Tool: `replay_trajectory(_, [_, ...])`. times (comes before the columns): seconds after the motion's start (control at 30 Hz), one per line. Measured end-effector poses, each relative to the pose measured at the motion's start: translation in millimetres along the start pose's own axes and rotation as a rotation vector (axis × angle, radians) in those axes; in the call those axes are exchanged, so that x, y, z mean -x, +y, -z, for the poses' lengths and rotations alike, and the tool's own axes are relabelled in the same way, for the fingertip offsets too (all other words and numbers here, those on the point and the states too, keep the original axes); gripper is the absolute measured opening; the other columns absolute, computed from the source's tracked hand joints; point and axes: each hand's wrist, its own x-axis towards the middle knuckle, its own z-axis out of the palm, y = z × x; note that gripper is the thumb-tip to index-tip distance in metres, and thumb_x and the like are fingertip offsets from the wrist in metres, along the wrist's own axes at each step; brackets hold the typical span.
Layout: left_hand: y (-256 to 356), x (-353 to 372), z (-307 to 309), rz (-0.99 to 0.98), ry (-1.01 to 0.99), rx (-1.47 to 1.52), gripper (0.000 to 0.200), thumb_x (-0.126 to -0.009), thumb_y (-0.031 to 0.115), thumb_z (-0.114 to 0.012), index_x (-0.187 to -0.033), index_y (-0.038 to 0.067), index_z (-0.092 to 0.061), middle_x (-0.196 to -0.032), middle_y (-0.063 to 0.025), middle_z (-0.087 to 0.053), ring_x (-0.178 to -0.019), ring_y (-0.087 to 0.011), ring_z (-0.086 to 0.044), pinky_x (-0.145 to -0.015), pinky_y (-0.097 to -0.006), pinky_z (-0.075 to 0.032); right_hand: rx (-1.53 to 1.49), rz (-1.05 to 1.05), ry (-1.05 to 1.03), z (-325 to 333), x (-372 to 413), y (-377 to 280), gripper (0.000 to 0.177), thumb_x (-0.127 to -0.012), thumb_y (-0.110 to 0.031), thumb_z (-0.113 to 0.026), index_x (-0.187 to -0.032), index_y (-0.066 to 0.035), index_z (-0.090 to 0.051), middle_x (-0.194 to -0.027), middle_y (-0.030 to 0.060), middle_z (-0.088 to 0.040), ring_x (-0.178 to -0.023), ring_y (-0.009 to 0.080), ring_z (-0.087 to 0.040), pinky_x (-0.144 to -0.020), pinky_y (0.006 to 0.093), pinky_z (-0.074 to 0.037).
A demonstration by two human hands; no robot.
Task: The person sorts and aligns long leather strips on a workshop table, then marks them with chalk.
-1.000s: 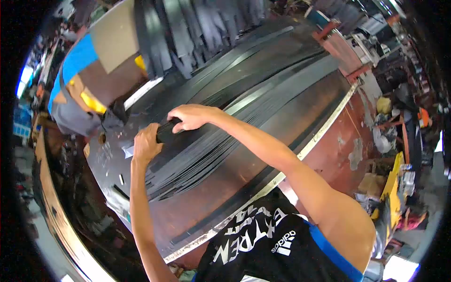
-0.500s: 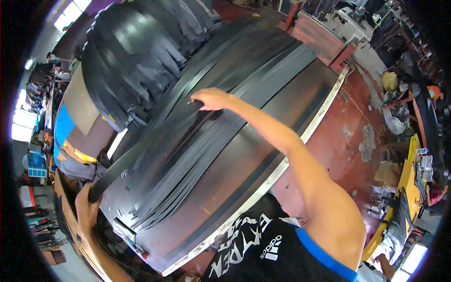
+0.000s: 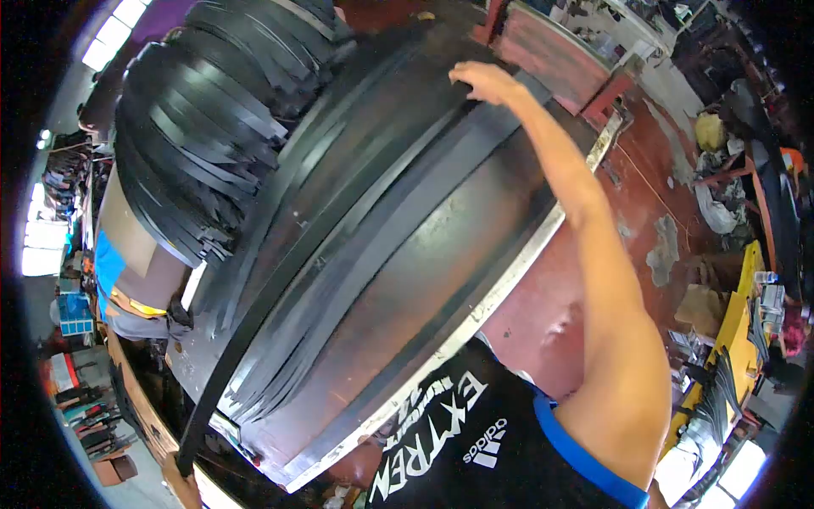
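Observation:
A long black strip [image 3: 292, 261], flat and belt-like, runs slantwise over the dark table [image 3: 441, 246]. At the lower left, past the table's end, my left hand [image 3: 181, 485] is closed around one end of it. My right hand [image 3: 490, 83] is at the far end of the table, fingers curled down at the strip's other end; the fingertips are partly hidden. Beneath and beside the strip lies a layered bundle of dark grey strips [image 3: 398, 225], its ends fanned out toward the near left.
A big heap of black strips [image 3: 195, 119] hangs over the table's far left side. The pale table edge [image 3: 475, 327] runs close to my body. A red metal frame [image 3: 555, 55] stands at the far end. To the right are the red floor [image 3: 543, 314] and a yellow bench [image 3: 721, 365].
My right hand has moved away along the table to its far end. My left hand has dropped lower, and the strip now stretches long between both hands.

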Motion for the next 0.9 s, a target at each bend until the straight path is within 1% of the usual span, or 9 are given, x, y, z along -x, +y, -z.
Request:
replay_trajectory(0.1, [-27, 36, -34, 0.098, -0.209, 0.115, 0.051, -0.08, -0.003, -0.062, -0.129, 0.0, -0.048, -0.113, -0.0217, -0.057, -0.108, -0.036, -0.051, -0.097, -0.0425, -0.038, 0.051, 0.079, -0.002, 47, 17, 1, 0.047, -0.072, -0.008, -0.076, -0.115, -0.01, -0.056, -0.112, 0.0105, -0.059, -0.109, 0.034, -0.059, -0.09, 0.0435, -0.052])
replay_trajectory(0.17, [38, 42, -46, 0.255, -0.281, 0.143, 0.034, -0.084, 0.011, -0.068, -0.113, 0.0, -0.054, -0.103, -0.021, -0.058, -0.093, -0.0399, -0.049, -0.086, -0.0466, -0.039, -0.003, 0.026, -0.059, 95, 40, -23, 0.047, -0.071, -0.005, -0.076, -0.114, -0.009, -0.056, -0.116, 0.012, -0.058, -0.113, 0.0352, -0.056, -0.096, 0.0428, -0.047])
replay_trajectory(0.23, [25, 84, -96, 0.166, -0.061, 0.149, 0.036, -0.083, 0.015, -0.072, -0.112, 0.001, -0.055, -0.099, -0.0186, -0.06, -0.094, -0.0387, -0.051, -0.085, -0.0482, -0.039, 0.067, 0.182, 0.035, 131, 66, -47, 0.039, -0.067, -0.01, -0.073, -0.102, -0.005, -0.057, -0.099, 0.0172, -0.059, -0.098, 0.0383, -0.059, -0.082, 0.0436, -0.05])
replay_trajectory(0.27, [37, 93, -100, 0.197, -0.173, 0.194, 0.033, -0.083, 0.014, -0.072, -0.11, 0.002, -0.057, -0.097, -0.018, -0.061, -0.093, -0.0383, -0.052, -0.083, -0.0476, -0.04, 0.06, 0.174, -0.037, 139, 77, -59, 0.035, -0.068, -0.01, -0.071, -0.098, -0.003, -0.055, -0.093, 0.0184, -0.056, -0.092, 0.0394, -0.057, -0.078, 0.0459, -0.047])
replay_trajectory(0.3, [54, 94, -105, 0.23, -0.279, 0.24, 0.03, -0.082, 0.013, -0.071, -0.108, 0.003, -0.058, -0.095, -0.0173, -0.062, -0.092, -0.0379, -0.054, -0.082, -0.0469, -0.042, 0.163, 0.221, -0.077, 130, 94, -52, 0.046, -0.068, -0.012, -0.075, -0.108, 0.0, -0.057, -0.11, 0.0238, -0.06, -0.106, 0.0421, -0.057, -0.091, 0.0455, -0.048])
replay_trajectory(0.37, [54, 111, -133, 0.252, -0.411, 0.218, 0.028, -0.08, 0.011, -0.073, -0.102, 0.003, -0.059, -0.09, -0.0168, -0.063, -0.089, -0.0384, -0.058, -0.078, -0.0463, -0.044, 0.218, 0.082, -0.312, 118, 124, -72, 0.055, -0.07, -0.006, -0.077, -0.121, -0.011, -0.055, -0.124, 0.0159, -0.058, -0.117, 0.0373, -0.055, -0.1, 0.0427, -0.045])
replay_trajectory(0.57, [75, 144, -197, 0.191, -0.486, 0.22, 0.029, -0.074, 0.01, -0.077, -0.096, 0.001, -0.059, -0.089, -0.0195, -0.066, -0.087, -0.0408, -0.063, -0.075, -0.0465, -0.048, 0.202, 0.015, -0.689, 51, 177, -85, 0.061, -0.069, -0.009, -0.08, -0.125, -0.009, -0.055, -0.131, 0.0204, -0.055, -0.117, 0.0384, -0.055, -0.1, 0.0452, -0.045])
replay_trajectory(0.83, [76, 155, -240, 0.177, -0.502, 0.209, 0.034, -0.073, 0.012, -0.078, -0.099, 0.002, -0.058, -0.088, -0.0184, -0.066, -0.086, -0.0414, -0.063, -0.075, -0.0462, -0.049, 0.168, -0.082, -0.809, -6, 208, -80, 0.065, -0.069, -0.011, -0.081, -0.128, -0.008, -0.054, -0.138, 0.0216, -0.051, -0.127, 0.0375, -0.05, -0.105, 0.0442, -0.043])
replay_trajectory(0.9, [75, 154, -246, 0.164, -0.507, 0.234, 0.034, -0.073, 0.011, -0.078, -0.099, 0.003, -0.058, -0.09, -0.0177, -0.063, -0.087, -0.0417, -0.061, -0.075, -0.0467, -0.048, 0.135, 0.001, -0.54, -30, 227, -69, 0.06, -0.069, -0.01, -0.081, -0.124, -0.008, -0.055, -0.135, 0.0181, -0.053, -0.122, 0.036, -0.053, -0.101, 0.0439, -0.046])
